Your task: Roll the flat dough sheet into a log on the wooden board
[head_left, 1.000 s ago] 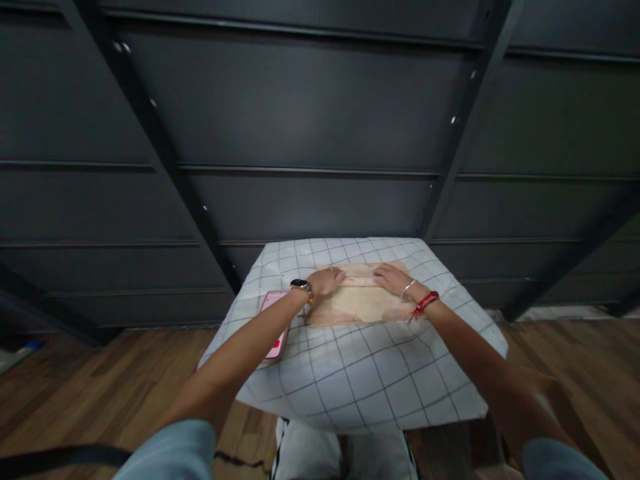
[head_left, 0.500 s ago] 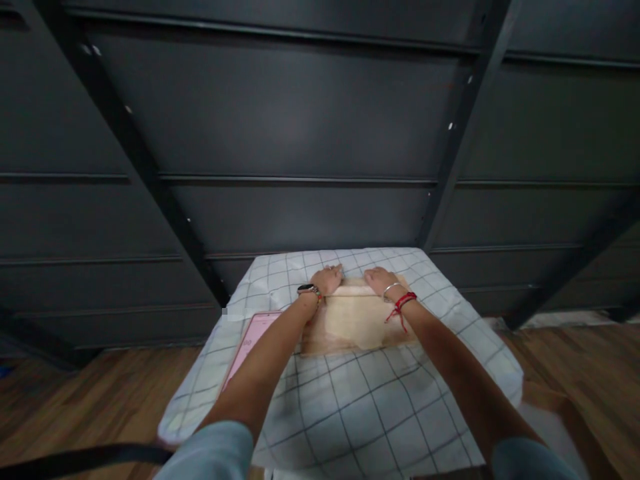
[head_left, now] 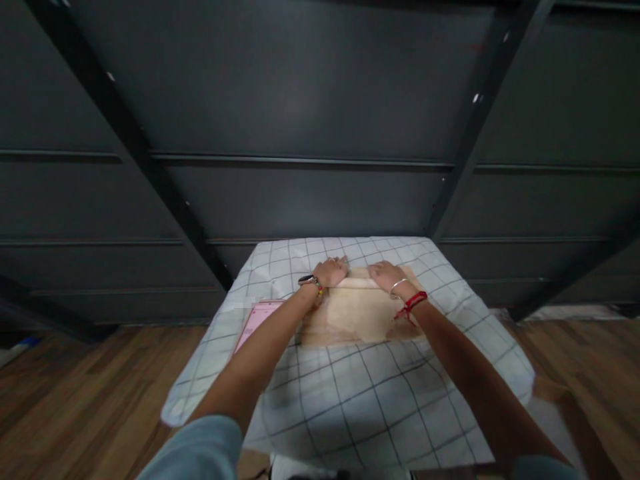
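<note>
My left hand is closed around the left end of a pale rolling pin, its fingers curled apart from one that points forward. Round the other end is my right hand, also closed. Between the hands the pin lies across a thin, pale sheet of dough with an uneven edge. The dough is spread on a flat brown board, and part of the board shows past it at the left and front. My palms hide the ends of the pin.
A phone with a pink screen lies left of the board, partly behind my left forearm. A white checked cloth covers the table. Beyond the far edge stands a dark panelled wall. Wooden floor shows on both sides.
My view has tilted a little, so the table sits slightly higher in it. Both hands stay on the rolling pin, with only slight movement over the dough.
</note>
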The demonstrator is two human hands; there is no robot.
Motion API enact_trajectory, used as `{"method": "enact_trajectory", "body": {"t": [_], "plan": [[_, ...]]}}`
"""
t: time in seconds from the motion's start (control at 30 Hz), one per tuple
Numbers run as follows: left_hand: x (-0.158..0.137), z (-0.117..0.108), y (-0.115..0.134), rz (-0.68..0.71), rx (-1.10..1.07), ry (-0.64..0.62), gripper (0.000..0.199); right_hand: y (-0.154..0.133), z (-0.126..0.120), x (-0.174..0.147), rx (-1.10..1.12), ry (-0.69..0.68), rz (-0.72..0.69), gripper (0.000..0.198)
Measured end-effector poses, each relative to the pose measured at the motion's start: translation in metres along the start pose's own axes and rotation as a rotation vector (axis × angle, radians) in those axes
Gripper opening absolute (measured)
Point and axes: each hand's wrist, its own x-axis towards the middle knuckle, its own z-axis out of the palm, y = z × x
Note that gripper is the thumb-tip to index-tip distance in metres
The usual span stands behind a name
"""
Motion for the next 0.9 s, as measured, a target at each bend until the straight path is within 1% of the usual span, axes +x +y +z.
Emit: {"method": "enact_trajectory", "body": {"t": [0.1,0.2,0.3,0.47,0.57,0.63,0.7,0.77,0.9], "plan": [[-0.022,0.002,0.009,-0.07,0.005,0.03,0.057,-0.009,0.003,-0.02,0.049,0.083,0.083,0.044],[-0.046,0.004,0.02,-0.077,0.024,0.09,0.056,-0.018,0.005,-0.04,0.07,0.108,0.105,0.048],[-0.071,0.01,0.03,-0.063,0.068,0.169,0.055,-0.028,0.009,-0.061,0.067,0.146,0.098,0.05],[-0.109,0.026,0.042,-0.039,0.132,0.301,0.054,-0.039,0.018,-0.099,0.036,0.264,0.04,0.049],[-0.121,0.031,0.043,-0.008,0.133,0.325,0.053,-0.038,0.019,-0.11,0.043,0.259,-0.001,0.049],[-0.12,0.03,0.042,0.007,0.13,0.319,0.053,-0.035,0.019,-0.106,0.046,0.23,-0.007,0.05],[-0.112,0.027,0.039,0.013,0.127,0.319,0.053,-0.03,0.017,-0.095,0.034,0.201,0.008,0.051],[-0.098,0.021,0.035,-0.001,0.122,0.322,0.053,-0.025,0.014,-0.077,0.025,0.179,0.024,0.052],[-0.057,0.008,0.023,-0.047,0.088,0.295,0.054,-0.014,0.006,-0.038,0.059,0.118,0.092,0.051]]}}
